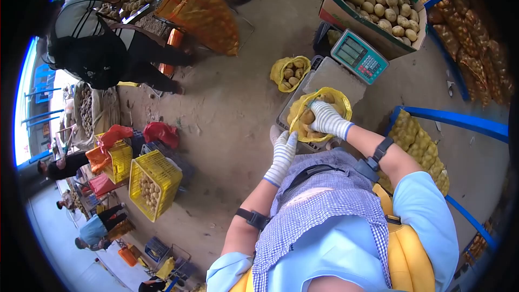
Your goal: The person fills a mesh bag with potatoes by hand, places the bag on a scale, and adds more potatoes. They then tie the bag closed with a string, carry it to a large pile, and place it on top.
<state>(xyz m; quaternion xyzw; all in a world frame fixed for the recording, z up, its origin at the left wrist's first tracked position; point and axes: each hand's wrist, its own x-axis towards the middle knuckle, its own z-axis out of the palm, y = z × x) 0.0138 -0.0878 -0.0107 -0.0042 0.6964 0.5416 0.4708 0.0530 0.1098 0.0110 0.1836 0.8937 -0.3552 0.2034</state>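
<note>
A yellow mesh bag (347,109) holding several potatoes (307,117) stands on the scale platform (338,75), its mouth spread wide. My right hand (330,121), in a striped white-and-grey glove, reaches into that mouth with its fingers bent around a potato; the fingertips are partly hidden. At the bag's near left side is my left hand (282,156), in a matching glove, its fingers stretched out and apart beside the rim. A teal scale display (359,55) sits just beyond the platform. Another yellow mesh bag of potatoes (291,74) stands on the floor to the left.
Behind the scale is a cardboard box (373,38) full of potatoes. Blue rails (459,121) and stacked potato sacks (419,148) line the right. Yellow crates (157,184) stand at left. A co-worker (102,48) is near an orange mesh sack (200,13); other people are farther off.
</note>
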